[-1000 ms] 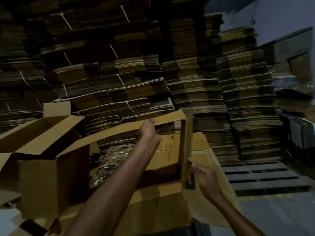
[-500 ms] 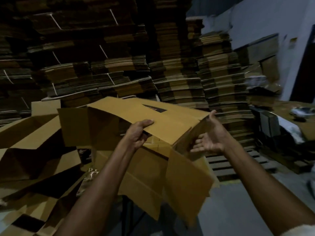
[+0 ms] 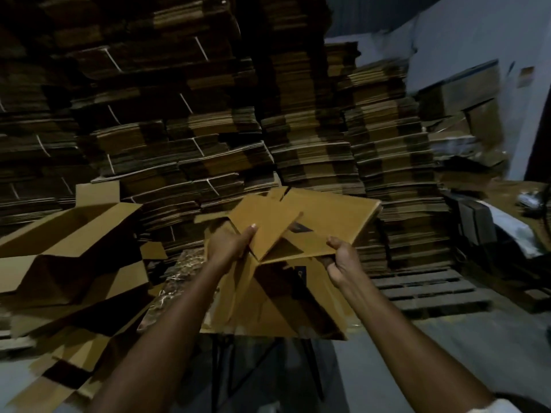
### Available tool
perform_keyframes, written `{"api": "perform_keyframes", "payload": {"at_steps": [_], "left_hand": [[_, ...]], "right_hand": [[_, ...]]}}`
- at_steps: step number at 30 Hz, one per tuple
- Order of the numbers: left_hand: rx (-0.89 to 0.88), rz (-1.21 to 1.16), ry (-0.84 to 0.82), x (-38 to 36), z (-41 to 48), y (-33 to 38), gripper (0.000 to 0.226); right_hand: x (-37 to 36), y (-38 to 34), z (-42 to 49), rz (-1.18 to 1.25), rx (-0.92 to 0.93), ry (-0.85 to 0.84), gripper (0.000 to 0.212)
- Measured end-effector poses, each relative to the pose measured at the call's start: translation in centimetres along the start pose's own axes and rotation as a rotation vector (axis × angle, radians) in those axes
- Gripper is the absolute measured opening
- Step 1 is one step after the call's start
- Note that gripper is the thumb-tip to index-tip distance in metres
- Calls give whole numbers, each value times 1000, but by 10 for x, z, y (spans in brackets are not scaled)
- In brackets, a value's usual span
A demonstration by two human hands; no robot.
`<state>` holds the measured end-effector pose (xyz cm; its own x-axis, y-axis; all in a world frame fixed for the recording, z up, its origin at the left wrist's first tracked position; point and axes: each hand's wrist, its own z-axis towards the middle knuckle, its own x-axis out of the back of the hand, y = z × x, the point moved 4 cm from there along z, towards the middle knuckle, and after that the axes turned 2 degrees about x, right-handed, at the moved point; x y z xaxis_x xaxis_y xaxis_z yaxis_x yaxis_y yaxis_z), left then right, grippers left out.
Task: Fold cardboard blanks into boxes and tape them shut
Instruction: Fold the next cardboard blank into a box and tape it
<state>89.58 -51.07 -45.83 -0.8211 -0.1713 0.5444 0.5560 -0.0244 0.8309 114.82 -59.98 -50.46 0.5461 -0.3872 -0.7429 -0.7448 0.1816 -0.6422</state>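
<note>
Now that the cardboard blank (image 3: 334,214) has tipped over, left hand (image 3: 229,244) and right hand (image 3: 340,259) clamp its flaps (image 3: 265,219): closing likely begun.

A wooden pallet (image 3: 417,289) bearing flattened cardboard stacks (image 3: 396,174) sits on the grey floor (image 3: 447,353).

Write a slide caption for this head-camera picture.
Left hand and right hand grip a half-folded cardboard box before stacks of flat blanks.
</note>
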Motion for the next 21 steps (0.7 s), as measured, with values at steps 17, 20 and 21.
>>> {"api": "perform_keyframes", "payload": {"at_steps": [17,20,21], "left_hand": [[-768,748,300,-14,-133,42,25],[-809,730,324,10,-137,78,5],[-827,743,345,17,-135,89,5]], "right_hand": [[-27,-82,-50,-184,109,-231,16],[-35,-109,-59,-144,108,-275,10],[-38,-119,-60,-137,120,-278,9]]}}
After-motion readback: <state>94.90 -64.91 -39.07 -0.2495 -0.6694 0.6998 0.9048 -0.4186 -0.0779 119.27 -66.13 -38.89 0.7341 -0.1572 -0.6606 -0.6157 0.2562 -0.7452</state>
